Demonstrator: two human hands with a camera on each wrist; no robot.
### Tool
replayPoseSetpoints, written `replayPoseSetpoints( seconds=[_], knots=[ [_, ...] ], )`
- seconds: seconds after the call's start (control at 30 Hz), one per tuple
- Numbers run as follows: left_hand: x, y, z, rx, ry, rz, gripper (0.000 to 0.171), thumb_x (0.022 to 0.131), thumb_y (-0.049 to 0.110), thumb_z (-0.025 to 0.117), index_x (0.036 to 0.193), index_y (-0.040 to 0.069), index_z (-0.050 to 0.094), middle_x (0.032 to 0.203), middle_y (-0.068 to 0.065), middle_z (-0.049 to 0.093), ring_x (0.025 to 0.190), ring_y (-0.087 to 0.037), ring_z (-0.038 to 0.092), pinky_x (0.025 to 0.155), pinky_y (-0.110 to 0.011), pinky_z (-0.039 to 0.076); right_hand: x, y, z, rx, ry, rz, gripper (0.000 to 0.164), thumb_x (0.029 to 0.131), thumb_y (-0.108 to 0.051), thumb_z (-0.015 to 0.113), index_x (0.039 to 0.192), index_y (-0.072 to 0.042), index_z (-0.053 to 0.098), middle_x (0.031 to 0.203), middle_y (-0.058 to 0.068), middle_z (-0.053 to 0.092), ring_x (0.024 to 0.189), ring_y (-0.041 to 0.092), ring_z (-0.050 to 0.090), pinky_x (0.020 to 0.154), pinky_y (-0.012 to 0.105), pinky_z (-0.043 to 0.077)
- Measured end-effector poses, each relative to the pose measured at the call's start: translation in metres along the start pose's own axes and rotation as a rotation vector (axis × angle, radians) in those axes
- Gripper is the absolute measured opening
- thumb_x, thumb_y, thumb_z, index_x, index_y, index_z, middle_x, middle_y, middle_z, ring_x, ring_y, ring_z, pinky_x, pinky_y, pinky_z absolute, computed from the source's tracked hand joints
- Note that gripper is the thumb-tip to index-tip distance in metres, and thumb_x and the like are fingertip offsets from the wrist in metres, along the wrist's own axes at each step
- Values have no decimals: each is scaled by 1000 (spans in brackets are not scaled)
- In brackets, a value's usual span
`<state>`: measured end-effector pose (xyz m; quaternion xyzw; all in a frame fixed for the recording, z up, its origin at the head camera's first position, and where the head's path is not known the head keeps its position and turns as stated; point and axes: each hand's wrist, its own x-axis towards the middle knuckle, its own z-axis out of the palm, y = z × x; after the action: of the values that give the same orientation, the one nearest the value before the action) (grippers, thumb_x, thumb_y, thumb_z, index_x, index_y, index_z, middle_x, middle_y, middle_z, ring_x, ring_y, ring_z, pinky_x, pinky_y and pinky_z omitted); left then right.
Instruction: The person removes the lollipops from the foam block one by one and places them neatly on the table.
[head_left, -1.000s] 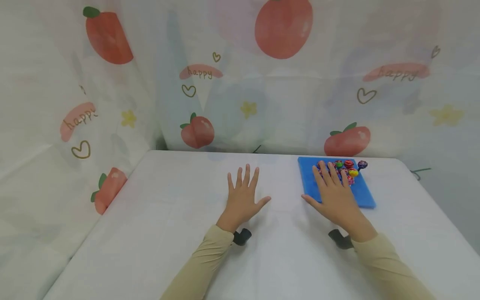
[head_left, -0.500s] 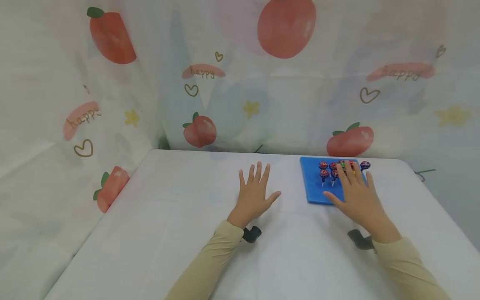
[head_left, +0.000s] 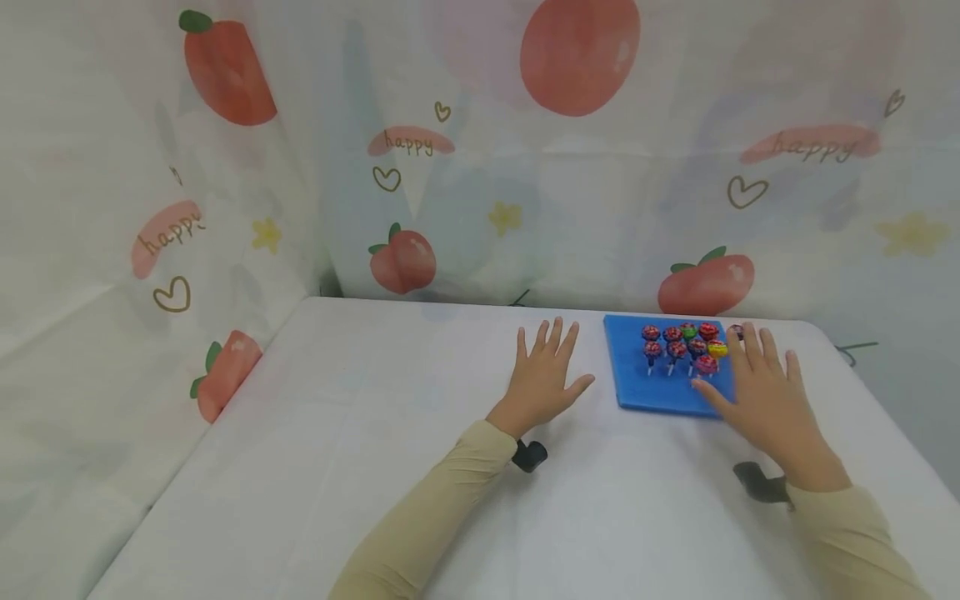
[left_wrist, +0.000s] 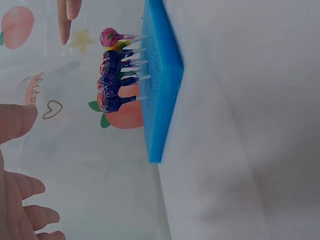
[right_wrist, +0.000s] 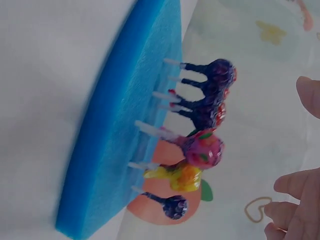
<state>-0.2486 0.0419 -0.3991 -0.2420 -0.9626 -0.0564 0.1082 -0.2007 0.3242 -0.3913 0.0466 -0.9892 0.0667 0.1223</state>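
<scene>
A blue foam board (head_left: 639, 390) lies at the table's back right. Several wrapped lollipops (head_left: 676, 350) stand upright with their sticks in it, mostly dark with red, plus pink, yellow and green ones. Fingers spread, my right hand (head_left: 772, 408) hovers over the board's right edge, hiding that part and most of one dark lollipop (right_wrist: 175, 207). My left hand (head_left: 538, 385), also spread and holding nothing, hangs above the table to the left of the board. In the left wrist view the pink lollipop (left_wrist: 109, 37) is at the near end of the row.
The white-covered table (head_left: 360, 433) extends left and forward of the board. Behind it hangs a pale cloth (head_left: 465, 250) printed with peaches, hearts and stars, which also covers the left side. A black device (head_left: 530, 456) sits at each wrist.
Both hands have moved to the right, fingers still spread. My right hand has moved off the middle of the board, so more lollipops show. The board and lollipops stay put.
</scene>
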Motion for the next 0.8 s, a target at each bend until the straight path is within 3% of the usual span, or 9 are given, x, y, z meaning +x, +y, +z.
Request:
replayPoseSetpoints(
  seconds=[0.27,0.5,0.8],
  knots=[
    [23,12,9,-48,-39,6,72,94,57,39,151,19,17,157,-4,22,146,-22,20,117,-53,14,1,23,8,3,-41,27,94,92,-52,49,145,11,4,149,36,2,140,49,-6,109,67,-5],
    [39,16,19,-141,-79,15,67,96,51,42,150,17,22,155,-2,29,144,-18,26,117,-46,18,3,36,15,13,-72,-28,87,92,-43,54,144,13,13,147,37,12,139,50,2,108,68,1],
    [57,31,27,-229,-94,51,60,96,46,45,147,17,31,151,3,37,141,-12,31,118,-38,21,12,59,24,38,-233,-112,83,94,-44,50,143,14,16,146,37,16,138,52,7,109,67,3]
  ],
)
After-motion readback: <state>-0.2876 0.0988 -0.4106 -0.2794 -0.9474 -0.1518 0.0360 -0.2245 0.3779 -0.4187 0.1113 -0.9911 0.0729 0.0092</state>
